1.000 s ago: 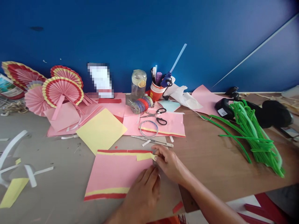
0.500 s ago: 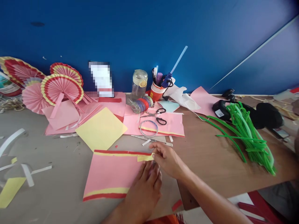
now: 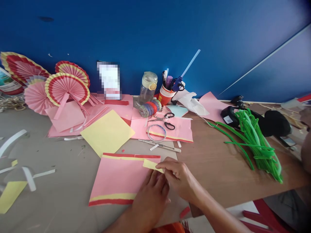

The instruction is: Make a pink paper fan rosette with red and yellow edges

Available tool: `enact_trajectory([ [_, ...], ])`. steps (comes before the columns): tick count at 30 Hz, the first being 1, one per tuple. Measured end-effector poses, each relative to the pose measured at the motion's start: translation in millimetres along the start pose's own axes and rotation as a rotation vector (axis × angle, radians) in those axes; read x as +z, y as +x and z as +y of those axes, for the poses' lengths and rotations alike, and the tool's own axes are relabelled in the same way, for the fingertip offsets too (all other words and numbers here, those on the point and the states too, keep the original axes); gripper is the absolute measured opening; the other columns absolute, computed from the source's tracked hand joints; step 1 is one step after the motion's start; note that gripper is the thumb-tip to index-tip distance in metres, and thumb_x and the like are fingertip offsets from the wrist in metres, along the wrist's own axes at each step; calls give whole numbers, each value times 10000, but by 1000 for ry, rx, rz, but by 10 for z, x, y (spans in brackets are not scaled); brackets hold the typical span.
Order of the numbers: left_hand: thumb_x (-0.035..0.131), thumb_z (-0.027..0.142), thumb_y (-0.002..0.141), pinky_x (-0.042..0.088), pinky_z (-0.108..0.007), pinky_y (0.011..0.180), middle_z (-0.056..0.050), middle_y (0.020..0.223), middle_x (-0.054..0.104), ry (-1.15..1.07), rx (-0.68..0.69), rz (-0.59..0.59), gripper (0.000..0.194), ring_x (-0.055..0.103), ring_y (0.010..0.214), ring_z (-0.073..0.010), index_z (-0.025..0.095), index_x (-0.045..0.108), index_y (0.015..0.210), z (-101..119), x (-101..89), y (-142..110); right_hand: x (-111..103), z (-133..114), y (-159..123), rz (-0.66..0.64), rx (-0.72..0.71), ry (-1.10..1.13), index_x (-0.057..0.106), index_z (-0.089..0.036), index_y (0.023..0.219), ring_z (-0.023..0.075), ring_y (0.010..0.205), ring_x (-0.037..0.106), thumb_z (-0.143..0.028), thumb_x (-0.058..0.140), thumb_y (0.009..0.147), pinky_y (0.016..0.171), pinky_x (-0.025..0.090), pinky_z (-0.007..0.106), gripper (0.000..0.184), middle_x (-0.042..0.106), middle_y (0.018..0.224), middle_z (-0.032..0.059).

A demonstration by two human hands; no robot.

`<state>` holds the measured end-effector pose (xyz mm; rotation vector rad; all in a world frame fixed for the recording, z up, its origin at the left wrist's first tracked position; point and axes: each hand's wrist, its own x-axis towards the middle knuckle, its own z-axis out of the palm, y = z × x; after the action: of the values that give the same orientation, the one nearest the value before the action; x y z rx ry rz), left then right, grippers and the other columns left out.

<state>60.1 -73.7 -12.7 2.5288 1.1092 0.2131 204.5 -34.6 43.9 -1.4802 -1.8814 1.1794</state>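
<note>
A pink sheet of paper (image 3: 119, 178) with yellow and red bands along its upper and lower edges lies on the table. My left hand (image 3: 151, 199) rests flat over its right part, fingers stretched out. Between the thumb and fingers of my right hand (image 3: 181, 179) is the right end of a short yellow paper strip (image 3: 149, 164). The strip slants just under the sheet's upper bands, above my left fingertips. Whether it touches the sheet, I cannot tell. Just behind lie a craft knife (image 3: 167, 147), a tape ring (image 3: 166, 135) and scissors with black handles (image 3: 169, 125).
A yellow square sheet (image 3: 108, 132) lies behind the pink one. Folded paper fans (image 3: 68, 89) stand back left, near a phone (image 3: 109, 81). A clear bottle (image 3: 147, 86), tape rolls (image 3: 150, 108) and a cup of pens (image 3: 166, 96) stand behind. Green pipe cleaners (image 3: 257, 142) lie right.
My right hand has drawn slightly down and right, and the yellow strip now slants below the upper bands instead of lying along them. My left hand stays on the sheet.
</note>
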Motion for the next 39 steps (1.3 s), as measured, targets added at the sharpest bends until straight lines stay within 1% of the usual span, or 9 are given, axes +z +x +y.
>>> enact_trajectory([
  [3, 516, 425, 870, 378, -472, 1043, -116, 1351, 540, 55, 61, -15, 500, 470, 1256, -310, 149, 531, 1287, -25, -18, 5, 20, 150, 51, 47, -14, -42, 694, -191, 946, 117, 722, 591, -28, 417, 788, 655, 454, 217, 358, 622, 852, 29],
  [7, 466, 402, 887, 322, -451, 1069, -117, 1371, 522, 104, 100, 1, 496, 445, 1280, -294, 140, 514, 1306, -53, -20, -1, 30, 253, 137, 64, -40, -98, 710, -178, 926, 125, 715, 595, -23, 419, 777, 658, 459, 225, 361, 612, 807, 34],
  [11, 456, 398, 884, 287, -444, 1085, -107, 1387, 506, 135, 109, 20, 506, 409, 1305, -289, 149, 495, 1322, -63, -4, -15, 11, 266, 171, 58, -61, -127, 717, -193, 925, 133, 724, 591, -9, 412, 766, 651, 459, 228, 390, 607, 792, 35],
  [16, 447, 424, 887, 299, -446, 1079, -105, 1378, 515, 163, 126, 55, 507, 422, 1289, -293, 138, 516, 1299, -60, -17, -10, -14, 255, 166, 39, -85, -179, 720, -196, 922, 137, 714, 576, 0, 413, 765, 645, 450, 229, 396, 597, 773, 36],
  [30, 455, 451, 889, 326, -441, 1077, -98, 1381, 515, 164, 107, 51, 501, 386, 1320, -282, 160, 540, 1288, -48, -7, -1, 4, 292, 172, 17, -83, -258, 707, -197, 893, 144, 725, 554, -15, 414, 774, 655, 439, 233, 365, 595, 772, 32],
  [33, 491, 440, 874, 346, -440, 1077, -110, 1380, 516, 134, 100, 51, 518, 393, 1318, -291, 136, 535, 1290, -41, -5, 11, 11, 287, 179, 14, -77, -272, 708, -196, 883, 148, 722, 553, -25, 413, 778, 652, 438, 236, 357, 597, 765, 33],
  [35, 515, 412, 864, 362, -445, 1075, -115, 1376, 517, 80, 85, 51, 517, 399, 1314, -292, 128, 523, 1296, -34, -42, 16, 18, 285, 187, 18, -74, -283, 710, -194, 891, 153, 728, 556, -28, 416, 777, 653, 434, 239, 356, 604, 767, 36],
  [37, 527, 362, 863, 372, -431, 1082, -106, 1367, 523, -18, 61, 58, 484, 408, 1309, -269, 139, 516, 1293, -28, -131, 9, 24, 284, 196, 19, -72, -295, 711, -189, 906, 157, 736, 560, -26, 421, 773, 654, 428, 241, 359, 612, 772, 40],
  [39, 505, 278, 875, 362, -392, 1101, -84, 1331, 548, -142, 36, 90, 382, 430, 1291, -218, 172, 544, 1240, -32, -252, -11, 24, 283, 206, 14, -72, -305, 713, -184, 904, 155, 724, 560, -24, 427, 768, 642, 420, 238, 355, 612, 762, 40],
])
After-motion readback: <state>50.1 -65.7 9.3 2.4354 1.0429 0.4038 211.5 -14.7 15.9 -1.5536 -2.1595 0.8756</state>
